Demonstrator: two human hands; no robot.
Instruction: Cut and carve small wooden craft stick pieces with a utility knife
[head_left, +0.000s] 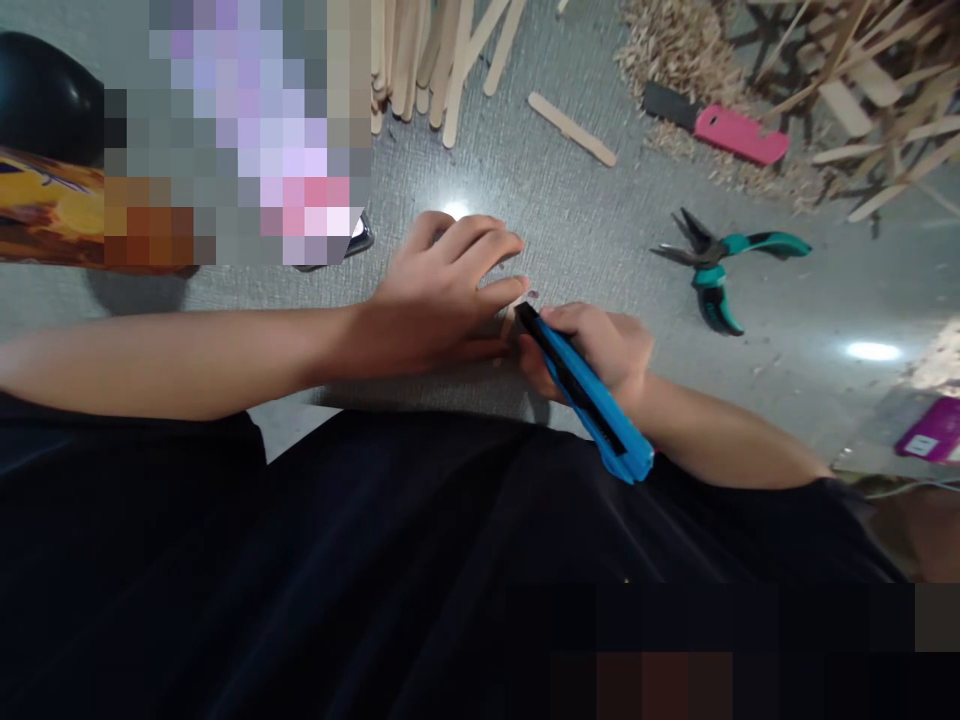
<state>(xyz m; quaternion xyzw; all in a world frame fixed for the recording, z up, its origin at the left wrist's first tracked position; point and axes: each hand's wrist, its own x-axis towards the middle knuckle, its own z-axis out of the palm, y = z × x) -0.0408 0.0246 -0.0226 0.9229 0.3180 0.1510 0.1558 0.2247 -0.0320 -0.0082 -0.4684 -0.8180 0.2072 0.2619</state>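
Note:
My right hand (592,345) is wrapped around a blue box cutter (600,405), whose black tip end points up and left toward my other hand. Just left of that tip, a small part of a wooden craft stick (508,322) shows on the table. My left hand (457,285) holds this stick down with its thumb and fingertips, the other fingers bent above it. Most of the stick is hidden by the hand. The cutter's blade edge is too small to make out.
Beyond my hands lie a single craft stick (572,130) and a bunch of sticks (427,60). Green-handled pliers (709,255) lie spread at the right. A pink-handled cutter (739,133) rests by wood shavings (675,50) and a stick pile (885,80). A phone-like edge (362,238) shows at left.

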